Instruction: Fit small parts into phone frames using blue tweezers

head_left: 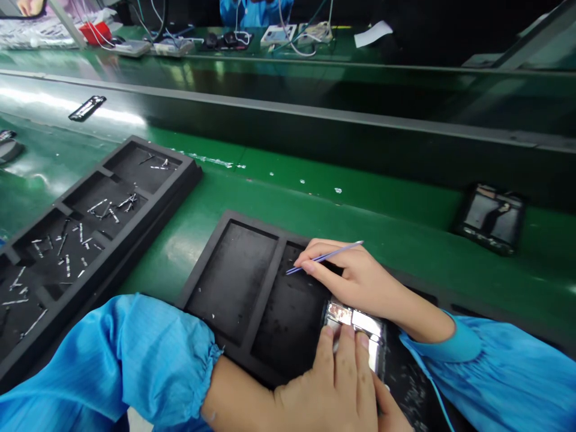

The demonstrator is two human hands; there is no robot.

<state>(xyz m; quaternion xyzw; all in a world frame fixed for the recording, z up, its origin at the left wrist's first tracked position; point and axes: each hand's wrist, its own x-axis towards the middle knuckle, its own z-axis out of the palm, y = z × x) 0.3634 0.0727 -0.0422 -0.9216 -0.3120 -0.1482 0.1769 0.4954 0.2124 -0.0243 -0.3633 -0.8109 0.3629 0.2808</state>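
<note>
My left hand lies low in the view, its fingers pressing on a shiny metal phone frame that rests in a black foam tray. Just above it, my right hand grips thin blue tweezers, whose tips point left over the tray's middle compartment. Both of my arms wear bright blue sleeves. The tray's left compartment holds nothing.
A longer black foam tray at left holds several small metal parts in its compartments. A dark phone part lies on the green bench at right. Another part sits on the conveyor. A person in blue works across it.
</note>
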